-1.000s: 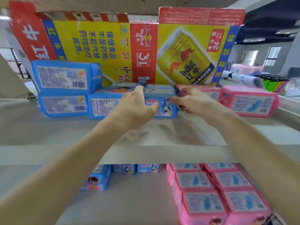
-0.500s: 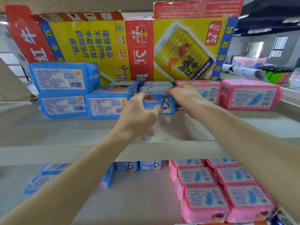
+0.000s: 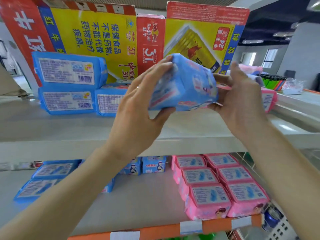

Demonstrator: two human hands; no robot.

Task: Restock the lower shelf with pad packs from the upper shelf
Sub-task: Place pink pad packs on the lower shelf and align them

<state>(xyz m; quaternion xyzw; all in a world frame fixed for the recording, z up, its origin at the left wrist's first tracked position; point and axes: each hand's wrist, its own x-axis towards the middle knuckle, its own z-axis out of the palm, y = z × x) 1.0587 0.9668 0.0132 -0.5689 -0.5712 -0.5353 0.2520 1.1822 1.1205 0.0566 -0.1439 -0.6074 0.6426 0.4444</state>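
Note:
Between both hands, lifted above the upper shelf (image 3: 52,132), is a blue pad pack (image 3: 183,84), maybe two held together, tilted. My left hand (image 3: 138,108) grips its left end, thumb underneath and fingers over the top. My right hand (image 3: 242,99) holds its right end. More blue packs (image 3: 69,84) are stacked at the upper shelf's left, and a pink pack (image 3: 268,99) shows behind my right hand. On the lower shelf (image 3: 138,201) lie blue packs (image 3: 52,172) at the left and back, and rows of pink packs (image 3: 216,184) at the right.
Red and yellow Red Bull cartons (image 3: 107,40) stand along the back of the upper shelf. The lower shelf's front edge (image 3: 173,229) has an orange and white strip. A wire divider (image 3: 249,163) bounds the pink packs on the right. A counter with coloured items (image 3: 271,80) lies far right.
Both hands closed on the blue pack at the back of the upper shelf, lifted it off the stack and drew it toward me, tilting it. The camera has moved closer.

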